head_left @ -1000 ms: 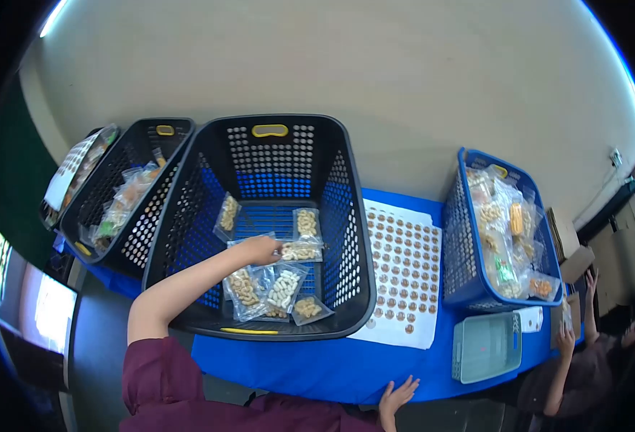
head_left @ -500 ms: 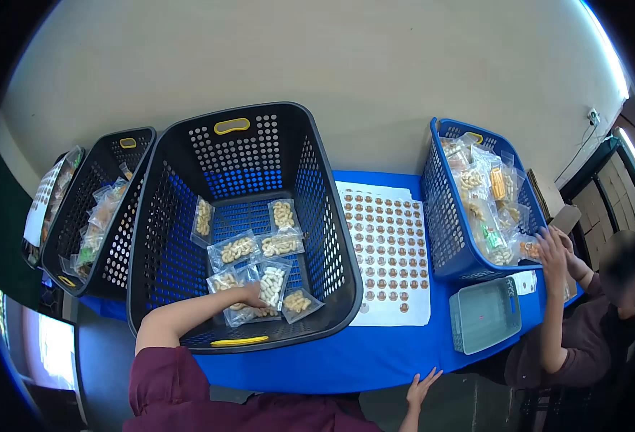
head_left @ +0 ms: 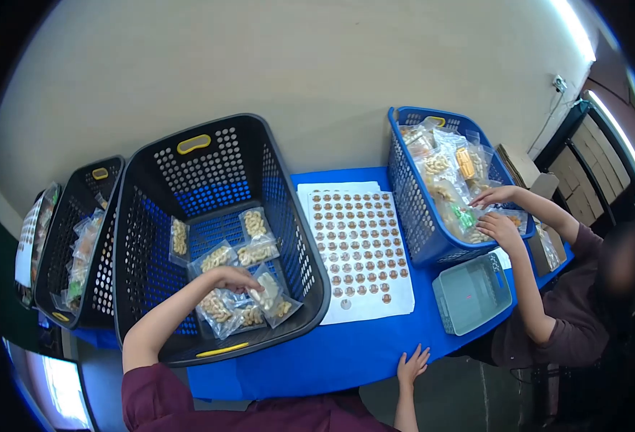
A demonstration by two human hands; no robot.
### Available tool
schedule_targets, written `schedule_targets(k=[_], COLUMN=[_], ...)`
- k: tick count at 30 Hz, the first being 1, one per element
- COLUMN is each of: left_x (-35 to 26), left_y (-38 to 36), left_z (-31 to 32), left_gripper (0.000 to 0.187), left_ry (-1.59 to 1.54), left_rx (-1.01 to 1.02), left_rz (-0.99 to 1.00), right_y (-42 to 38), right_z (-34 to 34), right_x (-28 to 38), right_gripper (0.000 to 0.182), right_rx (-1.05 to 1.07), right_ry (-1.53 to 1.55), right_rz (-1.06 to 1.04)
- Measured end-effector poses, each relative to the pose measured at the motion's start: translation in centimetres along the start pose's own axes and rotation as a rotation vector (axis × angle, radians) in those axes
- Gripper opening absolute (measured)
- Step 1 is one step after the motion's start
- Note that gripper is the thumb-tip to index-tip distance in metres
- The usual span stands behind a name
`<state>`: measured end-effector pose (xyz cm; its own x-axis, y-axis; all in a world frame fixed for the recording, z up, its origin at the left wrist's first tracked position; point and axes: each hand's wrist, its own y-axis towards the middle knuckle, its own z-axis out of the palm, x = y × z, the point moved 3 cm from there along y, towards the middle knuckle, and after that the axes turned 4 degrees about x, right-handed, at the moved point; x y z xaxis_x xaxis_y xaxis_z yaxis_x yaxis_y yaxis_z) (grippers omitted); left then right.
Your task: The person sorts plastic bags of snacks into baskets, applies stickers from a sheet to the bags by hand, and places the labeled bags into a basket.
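My left hand (head_left: 232, 279) reaches into the large black basket (head_left: 212, 351), its fingers closed on the edge of a clear packet of white pieces (head_left: 267, 290). The packet is slightly blurred. Around it on the basket floor lie several clear packets of pale, peanut-like pieces, including one at the back (head_left: 255, 224) and one by the left wall (head_left: 179, 238). Part of the packets under my wrist is hidden. My right hand (head_left: 412, 366) rests at the table's front edge, fingers spread, holding nothing.
Sheets of round brown stickers (head_left: 361, 308) lie on the blue tablecloth (head_left: 296, 371). A blue basket (head_left: 422, 227) full of packets stands right, with a co-worker's hands (head_left: 500, 227) at it. Before it sits a grey-green tray (head_left: 449, 317). More filled black baskets (head_left: 101, 302) stand left.
My view has shifted, so the baskets and table appear further left. My left hand has lifted a little with the white packet, now tilted. The co-worker's hands have moved onto the packets in the blue basket.
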<state>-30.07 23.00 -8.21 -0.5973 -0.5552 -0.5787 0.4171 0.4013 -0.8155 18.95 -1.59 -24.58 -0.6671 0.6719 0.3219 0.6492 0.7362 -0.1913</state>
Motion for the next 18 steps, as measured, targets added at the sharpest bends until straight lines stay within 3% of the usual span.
schedule_targets(k=[1,4,7,8,11,13,18], left_x=[-0.7,-8.4,-11.7,-12.3,-12.7,-12.7,-8.4], left_y=[0.4,-6.2,-11.8,-13.5,-16.7,-18.5,-18.5], left_z=[-0.9,0.7,2.5,3.1,4.8,7.0,10.9], left_gripper=[0.029,0.032,0.041,0.043,0.040,0.039,0.044], left_ry=[0.018,0.324,0.268,0.245,0.095,-0.078,-0.432], left_rx=[0.041,-0.158,-0.253,-0.233,-0.221,-0.243,-0.439], left_rz=[0.081,0.301,0.447,0.414,0.492,0.559,0.821], right_y=[0.1,0.5,1.7,2.2,3.5,5.4,10.8], right_z=[0.1,-0.9,-1.1,-1.0,-1.9,-1.3,2.6], right_x=[0.2,1.2,2.9,3.7,8.6,11.6,15.9], right_gripper=[0.061,0.059,0.059,0.059,0.062,0.062,0.065], right_rx=[-0.016,-0.007,-0.006,-0.011,-0.085,0.007,0.079], right_ry=[0.007,0.016,0.073,0.100,0.197,0.389,0.355], right_rz=[0.003,0.033,-0.019,-0.049,-0.285,-0.440,-0.610])
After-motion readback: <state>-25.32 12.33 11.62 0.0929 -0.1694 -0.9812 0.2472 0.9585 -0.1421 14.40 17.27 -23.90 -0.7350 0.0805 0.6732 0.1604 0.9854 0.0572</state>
